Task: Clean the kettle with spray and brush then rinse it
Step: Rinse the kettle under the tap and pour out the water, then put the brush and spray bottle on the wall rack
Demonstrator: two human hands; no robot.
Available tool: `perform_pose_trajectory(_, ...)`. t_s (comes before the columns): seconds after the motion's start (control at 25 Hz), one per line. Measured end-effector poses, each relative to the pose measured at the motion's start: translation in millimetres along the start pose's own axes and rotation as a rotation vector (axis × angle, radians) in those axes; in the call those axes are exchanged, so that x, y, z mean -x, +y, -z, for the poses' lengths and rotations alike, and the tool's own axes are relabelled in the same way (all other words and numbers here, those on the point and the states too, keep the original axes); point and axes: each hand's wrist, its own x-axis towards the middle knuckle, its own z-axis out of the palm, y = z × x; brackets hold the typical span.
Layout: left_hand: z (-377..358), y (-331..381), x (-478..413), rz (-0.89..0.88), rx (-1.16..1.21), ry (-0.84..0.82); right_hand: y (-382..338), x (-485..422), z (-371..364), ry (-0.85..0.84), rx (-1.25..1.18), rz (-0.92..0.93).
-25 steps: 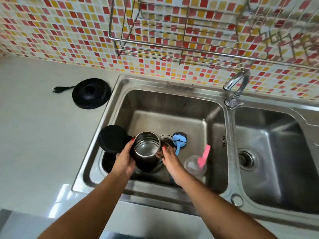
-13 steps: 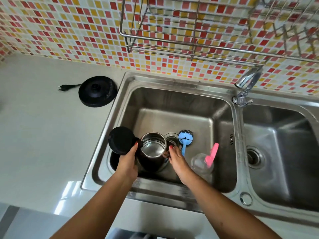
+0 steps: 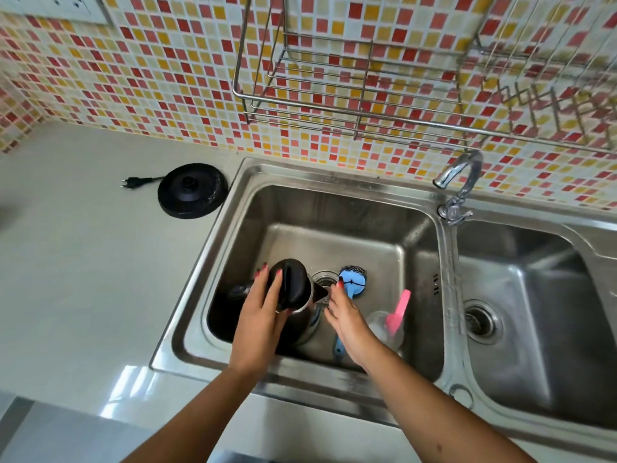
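The steel kettle (image 3: pixel 305 329) stands in the left sink basin (image 3: pixel 350 235), its black lid (image 3: pixel 295 284) tipped almost down over the mouth. My left hand (image 3: pixel 262 312) lies over the lid, fingers spread on its top. My right hand (image 3: pixel 347 317) is at the kettle's spout, fingers loosely apart, thumb touching the rim. A blue brush (image 3: pixel 353 281) lies on the basin floor just right of the kettle; my right hand partly hides its handle. The clear spray bottle (image 3: pixel 380 324) with a pink trigger (image 3: pixel 399 309) lies beside it.
The kettle's black base (image 3: pixel 192 190) and its plug sit on the grey counter left of the sink. A faucet (image 3: pixel 459 182) stands between the two basins, the right basin (image 3: pixel 534 312) beyond it. A wire rack (image 3: pixel 350 95) hangs on the tiled wall above.
The lid, which stood open to the left with the kettle's mouth showing, has swung over the mouth under my left hand. My right hand slipped off the rim to the spout.
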Motion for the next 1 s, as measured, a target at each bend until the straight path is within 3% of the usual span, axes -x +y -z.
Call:
perform_pose_trajectory(0.2, -15, 19, -5, -0.097, -0.018, -0.054, -16, 16, 36, 0.099, 0.217, 0.284)
perform_pose_trajectory(0.36, -29, 53, -17, -0.263, 0.074, -0.09, -29, 29, 77, 0.322, 0.384, 0.544)
perform_pose_trajectory(0.48, -58, 72, -32, -0.24, 0.099, -0.28, -15, 27, 113, 0.528, 0.504, 0.637)
perform_pose_trajectory(0.6, -94, 77, -49, 0.029, -0.157, -0.611, 4, 21, 131, 0.568, 0.643, 0.547)
perform_pose_trajectory(0.68, -116, 72, -53, 0.174, -0.343, -0.756, 25, 11, 133, 0.461, 0.762, 0.392)
perform_pose_trajectory(0.8, -146, 54, -54, 0.379, -0.351, -0.747, 50, -2, 126, 0.31, 0.721, 0.246)
perform_pose_trajectory(1.0, -195, 37, -52, 0.527, -0.284, -0.841, 65, -28, 135, 0.299, 0.719, 0.208)
